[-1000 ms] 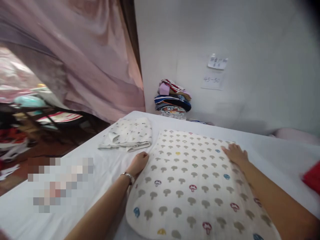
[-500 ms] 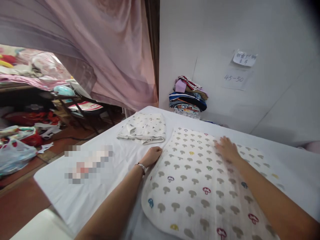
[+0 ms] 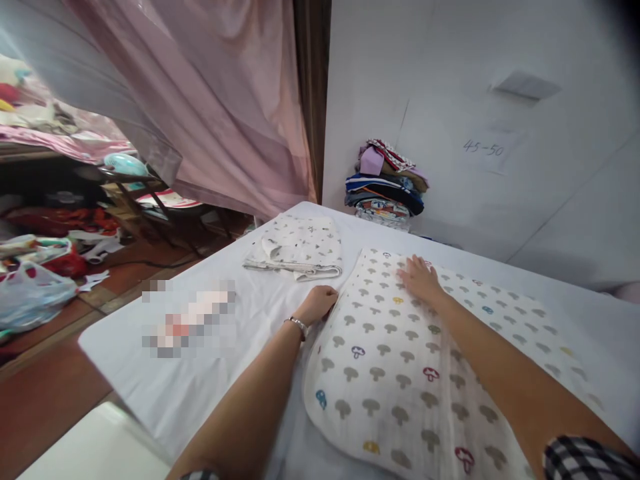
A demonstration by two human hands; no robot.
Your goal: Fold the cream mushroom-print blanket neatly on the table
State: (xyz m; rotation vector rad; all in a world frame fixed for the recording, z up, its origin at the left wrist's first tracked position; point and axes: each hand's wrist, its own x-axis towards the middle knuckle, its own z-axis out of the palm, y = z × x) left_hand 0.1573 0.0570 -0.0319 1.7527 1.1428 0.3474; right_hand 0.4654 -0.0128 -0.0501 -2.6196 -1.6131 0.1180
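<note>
A white cloth printed with grey and coloured mushrooms (image 3: 373, 373) lies spread on a white-covered table (image 3: 125, 353), with its near left corner rounded. My left hand (image 3: 316, 305), a bracelet at the wrist, is at the cloth's left edge. Its fingers are curled closed on that edge, though the fingertips are partly hidden. My right hand (image 3: 420, 280) rests flat on the upper part of the same cloth, fingers spread. Beyond my left hand lies a folded white cloth with small dark prints (image 3: 305, 243).
A pile of folded clothes (image 3: 385, 183) stands by the wall behind the table. Pink curtain (image 3: 240, 120) hangs at the back left. A blurred-out item (image 3: 193, 320) lies on the table's left. Bags (image 3: 37, 293) clutter the floor. Paper notes (image 3: 527, 87) hang on the wall.
My right hand has slid left across the mushroom-print cloth, uncovering more of its right part. My left hand stays at the left edge. The whole view has shifted slightly.
</note>
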